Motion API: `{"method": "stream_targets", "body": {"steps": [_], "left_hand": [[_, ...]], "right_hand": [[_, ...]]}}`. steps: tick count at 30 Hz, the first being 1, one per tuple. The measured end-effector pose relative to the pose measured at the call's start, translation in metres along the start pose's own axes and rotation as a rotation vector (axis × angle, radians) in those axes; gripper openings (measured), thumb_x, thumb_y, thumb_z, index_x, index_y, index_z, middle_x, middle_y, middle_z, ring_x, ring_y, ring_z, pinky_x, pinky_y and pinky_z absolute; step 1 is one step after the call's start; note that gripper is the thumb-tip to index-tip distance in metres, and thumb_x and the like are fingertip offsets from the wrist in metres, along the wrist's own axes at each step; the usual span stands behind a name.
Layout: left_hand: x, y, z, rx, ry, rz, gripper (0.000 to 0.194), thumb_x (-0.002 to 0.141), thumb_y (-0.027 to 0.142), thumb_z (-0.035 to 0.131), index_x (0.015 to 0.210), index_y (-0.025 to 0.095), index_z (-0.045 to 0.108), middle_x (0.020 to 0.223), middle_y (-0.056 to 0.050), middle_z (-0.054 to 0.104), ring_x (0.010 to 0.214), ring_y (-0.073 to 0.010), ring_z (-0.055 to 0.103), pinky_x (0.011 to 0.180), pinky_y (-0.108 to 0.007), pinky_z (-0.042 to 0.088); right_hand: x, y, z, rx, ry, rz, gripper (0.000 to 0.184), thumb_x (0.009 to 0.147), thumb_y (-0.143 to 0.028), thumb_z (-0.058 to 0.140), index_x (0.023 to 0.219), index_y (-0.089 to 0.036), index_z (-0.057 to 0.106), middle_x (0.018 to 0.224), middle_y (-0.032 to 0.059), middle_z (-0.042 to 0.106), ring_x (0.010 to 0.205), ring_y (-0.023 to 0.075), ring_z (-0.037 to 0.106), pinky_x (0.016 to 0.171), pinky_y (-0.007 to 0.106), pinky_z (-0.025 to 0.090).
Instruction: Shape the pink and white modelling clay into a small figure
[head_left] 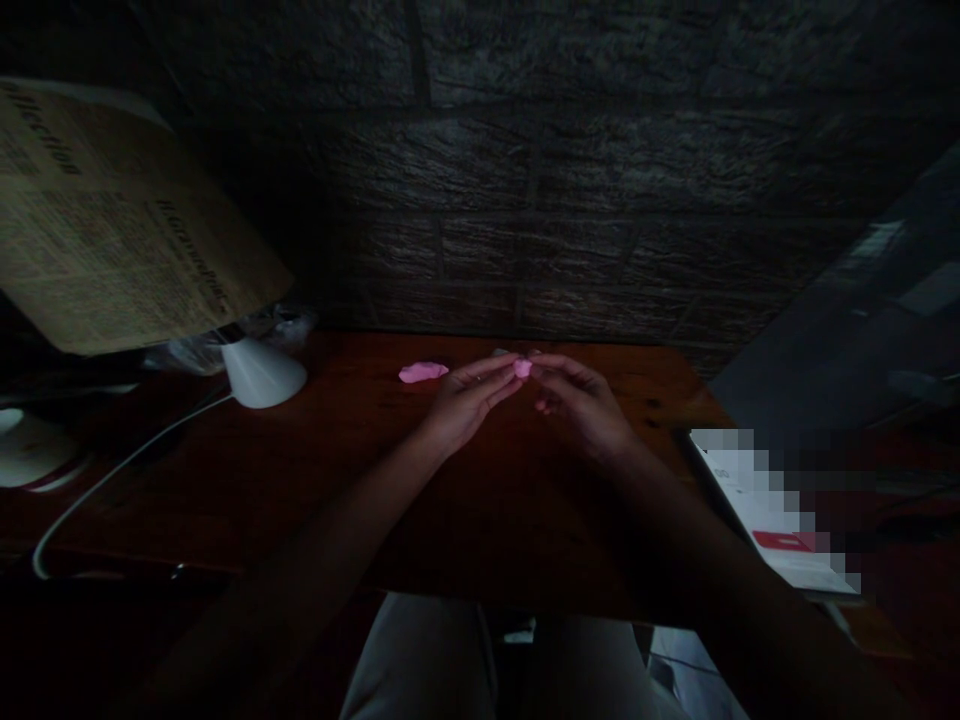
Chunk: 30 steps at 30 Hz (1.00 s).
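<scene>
Between the fingertips of both hands is a small lump of pink modelling clay (523,368). My left hand (471,395) pinches it from the left, fingers drawn together. From the other side, the thumb and fingers of my right hand (581,395) close on the same lump. A larger, longer piece of pink clay (423,372) lies on the wooden table (510,520), just left of my left hand. Dim light hides the finer shape of the held lump.
A lamp with a newsprint shade (135,220) and white base (264,375) stands at the left, its white cord (112,480) running forward. A white cup-like thing (34,450) is at the far left. A lit screen (772,520), partly blurred out, lies right. A stone-block wall (480,180) rises behind.
</scene>
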<state>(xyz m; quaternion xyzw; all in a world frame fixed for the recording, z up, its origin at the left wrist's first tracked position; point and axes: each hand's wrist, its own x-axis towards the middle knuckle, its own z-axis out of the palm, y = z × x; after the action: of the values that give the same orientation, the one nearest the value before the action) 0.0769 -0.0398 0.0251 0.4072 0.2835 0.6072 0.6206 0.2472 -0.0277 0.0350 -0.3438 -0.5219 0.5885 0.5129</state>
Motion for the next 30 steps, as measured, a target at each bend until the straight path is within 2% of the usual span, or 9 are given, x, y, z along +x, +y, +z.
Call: {"method": "stream_targets", "body": {"steps": [5, 15, 19, 26, 30], "left_hand": [[-0.0008, -0.0013, -0.0017, 0.040, -0.018, 0.034, 0.024, 0.069, 0.023, 0.091, 0.092, 0.023, 0.085, 0.109, -0.005, 0.080, 0.108, -0.0214, 0.073, 0.108, -0.039, 0.053], [-0.0002, -0.0004, -0.0015, 0.071, -0.017, 0.045, 0.027, 0.068, 0.026, 0.092, 0.094, 0.023, 0.085, 0.110, -0.006, 0.080, 0.109, -0.0225, 0.073, 0.107, -0.039, 0.053], [0.0007, -0.0004, -0.0021, 0.102, -0.024, 0.084, 0.030, 0.065, 0.026, 0.094, 0.094, 0.025, 0.085, 0.106, -0.005, 0.081, 0.103, -0.0206, 0.074, 0.103, -0.038, 0.053], [0.0027, -0.0016, -0.0049, 0.137, -0.034, 0.128, 0.032, 0.063, 0.025, 0.095, 0.094, 0.026, 0.085, 0.106, -0.004, 0.081, 0.104, -0.0201, 0.073, 0.106, -0.040, 0.051], [0.0034, -0.0035, -0.0073, 0.176, -0.029, 0.167, 0.033, 0.064, 0.026, 0.094, 0.095, 0.026, 0.085, 0.107, -0.004, 0.082, 0.104, -0.0206, 0.074, 0.105, -0.040, 0.053]], "right_hand": [[-0.0004, 0.0001, 0.0007, -0.009, -0.001, -0.027, 0.021, 0.070, -0.041, 0.089, 0.086, -0.030, 0.082, 0.084, -0.0015, 0.074, 0.057, 0.0087, 0.057, 0.053, 0.024, 0.042], [0.0003, 0.0022, 0.0017, 0.003, 0.030, -0.026, 0.023, 0.070, -0.041, 0.088, 0.089, -0.030, 0.082, 0.085, -0.0018, 0.075, 0.056, 0.0082, 0.056, 0.052, 0.024, 0.043], [0.0007, 0.0019, 0.0003, -0.011, 0.006, -0.024, 0.026, 0.070, -0.043, 0.089, 0.091, -0.030, 0.082, 0.086, -0.0017, 0.076, 0.056, 0.0080, 0.057, 0.053, 0.024, 0.043], [0.0020, 0.0014, -0.0007, -0.034, -0.038, -0.045, 0.032, 0.067, -0.046, 0.091, 0.092, -0.029, 0.082, 0.091, -0.0011, 0.077, 0.058, 0.0083, 0.058, 0.052, 0.023, 0.045], [0.0017, 0.0014, 0.0003, -0.080, -0.044, -0.088, 0.031, 0.070, -0.048, 0.090, 0.093, -0.028, 0.082, 0.094, 0.0002, 0.078, 0.060, 0.0094, 0.059, 0.053, 0.024, 0.046]]}}
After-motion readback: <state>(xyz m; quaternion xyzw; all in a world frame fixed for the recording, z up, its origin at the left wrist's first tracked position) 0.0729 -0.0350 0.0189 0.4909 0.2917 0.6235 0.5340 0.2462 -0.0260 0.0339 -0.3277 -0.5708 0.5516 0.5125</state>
